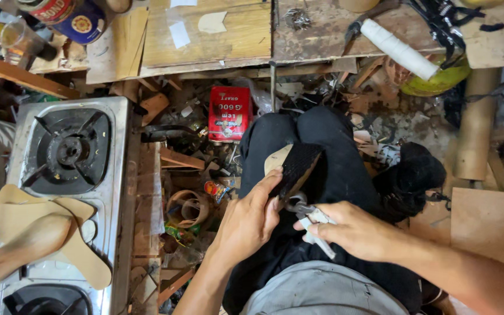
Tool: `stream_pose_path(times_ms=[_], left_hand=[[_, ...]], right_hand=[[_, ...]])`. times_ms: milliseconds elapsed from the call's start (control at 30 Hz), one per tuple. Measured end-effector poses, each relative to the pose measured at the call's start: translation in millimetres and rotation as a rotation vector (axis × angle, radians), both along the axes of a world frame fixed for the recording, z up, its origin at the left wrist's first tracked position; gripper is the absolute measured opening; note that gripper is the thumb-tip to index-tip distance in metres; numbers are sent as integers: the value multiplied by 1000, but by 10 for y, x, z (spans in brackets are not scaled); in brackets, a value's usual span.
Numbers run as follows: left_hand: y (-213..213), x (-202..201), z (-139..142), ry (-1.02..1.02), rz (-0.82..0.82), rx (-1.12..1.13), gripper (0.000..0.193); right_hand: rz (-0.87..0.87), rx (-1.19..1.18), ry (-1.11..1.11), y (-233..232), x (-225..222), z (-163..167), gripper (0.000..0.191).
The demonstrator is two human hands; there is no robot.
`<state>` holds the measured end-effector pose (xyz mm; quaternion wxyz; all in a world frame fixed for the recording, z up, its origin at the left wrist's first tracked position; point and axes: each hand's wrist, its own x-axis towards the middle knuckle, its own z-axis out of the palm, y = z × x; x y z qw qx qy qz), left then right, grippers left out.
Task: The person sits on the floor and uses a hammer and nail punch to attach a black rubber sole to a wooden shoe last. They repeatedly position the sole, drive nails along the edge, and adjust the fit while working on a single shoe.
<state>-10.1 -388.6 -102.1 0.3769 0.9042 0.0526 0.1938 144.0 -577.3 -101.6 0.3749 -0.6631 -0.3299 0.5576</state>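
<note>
The left hand (251,217) pinches a flat shoe sole (294,168), black and ribbed on top with a tan underside, propped on the lap. The right hand (354,230) grips metal pliers (312,224) with pale handles at the sole's lower end. A steel gas stove (68,175) carrying tan insoles (48,224) sits left; a red tin (229,114) lies ahead.

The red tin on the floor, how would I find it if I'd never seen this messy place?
Start at the big silver gas stove on the left side. Look right from its burner, past the wooden scraps, to the floor just above the person's dark-trousered knees. There lies the red tin, a flat rectangle with pale lettering, the only bright red thing among the brown wood and grey litter.
</note>
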Motion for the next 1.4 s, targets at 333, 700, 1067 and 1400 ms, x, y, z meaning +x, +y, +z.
stream_pose_path(times_ms=[333,700,1067,1400], left_hand=[[9,-28,0,42,0,-38,45],[-1,86,94,55,39,-57,31],[134,123,44,70,120,-207,35],[168,46,-14,14,93,-191,38]], right_hand=[[-37,-45,-101,8,-7,127,22],[20,186,-588,84,-15,-36,14],[-452,620,-443,20,-209,77,26],[-567,720,-393,141,-341,-224,25]])
